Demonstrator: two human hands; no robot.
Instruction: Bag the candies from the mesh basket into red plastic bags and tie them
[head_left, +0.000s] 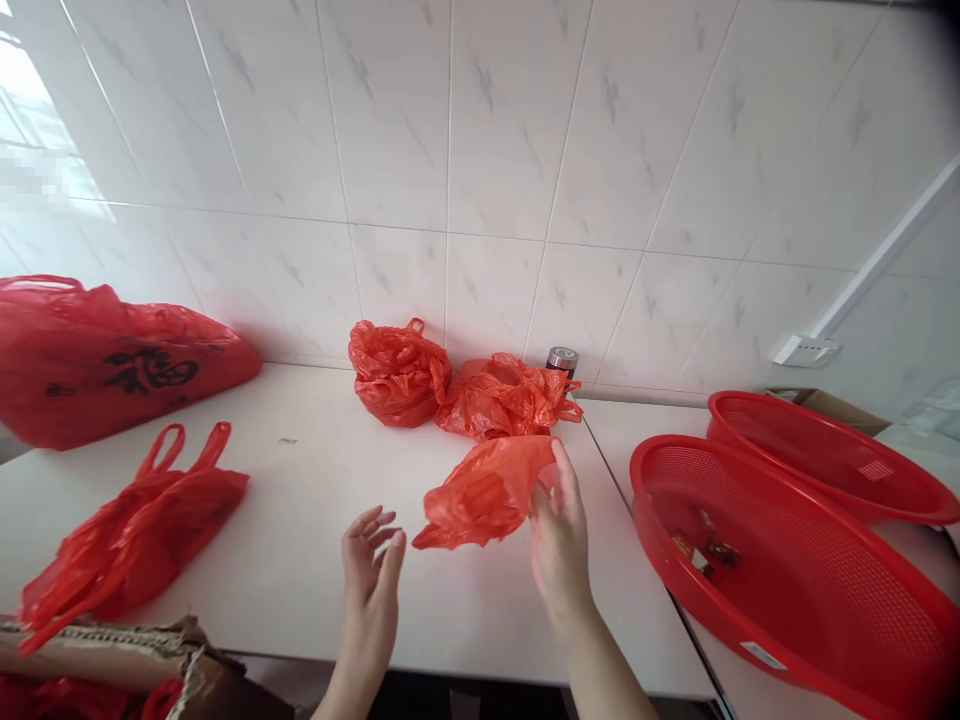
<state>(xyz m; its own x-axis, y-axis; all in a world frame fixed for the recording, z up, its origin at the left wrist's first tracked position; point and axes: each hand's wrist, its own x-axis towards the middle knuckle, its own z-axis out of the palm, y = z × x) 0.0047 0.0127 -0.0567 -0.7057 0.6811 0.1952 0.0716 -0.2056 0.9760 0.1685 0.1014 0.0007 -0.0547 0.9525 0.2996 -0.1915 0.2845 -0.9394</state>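
The thin red bag (480, 495) hung over the white table (300, 570), its right edge held between the thumb and fingers of the right hand (556, 525); the film covered some fingertips, so the exact pinch could not be told. Just left of that grip, the left hand (371, 570) stood with thumb and fingers apart, near the bag's lower corner.

Nearest, far left of the grip, a torn cardboard box (90, 655) was cut off by the frame; the red plastic (60, 697) inside showed only in part. To the right of the grip lay a red basket (832, 590), also cut off, with small items (705, 553) too tiny to identify.

Well left of the grip lay a red bag with two loop handles (146, 535). A second basket (817, 450) was partly hidden behind the first. Beyond the grip sat a bunched bag (399, 378) and a crumpled bag (499, 395), which hid most of a silver-lidded container (562, 357). Far left, a large red bag (112, 375) ran out of view, its black lettering creased.
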